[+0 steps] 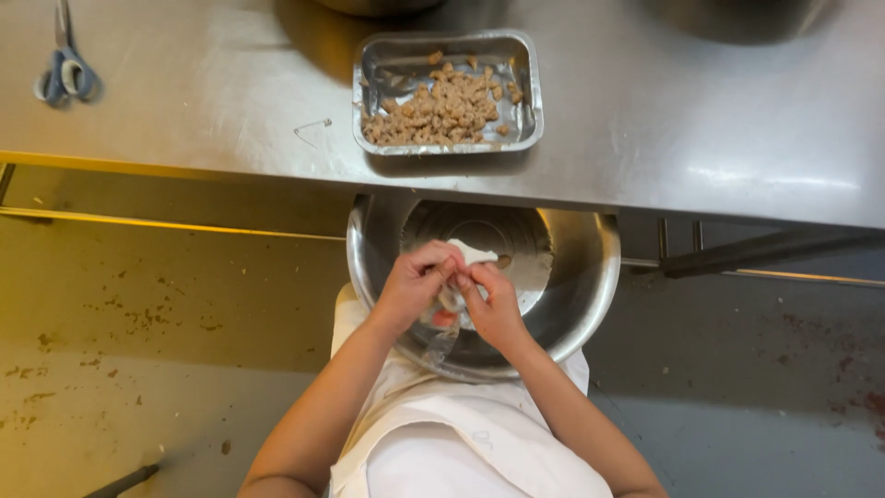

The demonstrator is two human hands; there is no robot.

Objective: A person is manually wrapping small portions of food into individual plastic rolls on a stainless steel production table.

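**Hands on a shrimp, tray about half full**

My left hand (412,279) and right hand (491,300) both pinch one small shrimp (452,297) over the steel bowl (590,277) in my lap, fingertips picking at it. Up on the table (691,138), the foil tray (525,83) holds a fair heap of peeled pieces (442,111), roughly half filled. This one isn't finished; I can't see how many are left.

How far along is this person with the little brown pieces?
Done: the foil tray on the steel table is about half covered with brown pieces. In hand: both hands, left hand and right hand, pick at one item over the metal bowl. What remains isn't visible.
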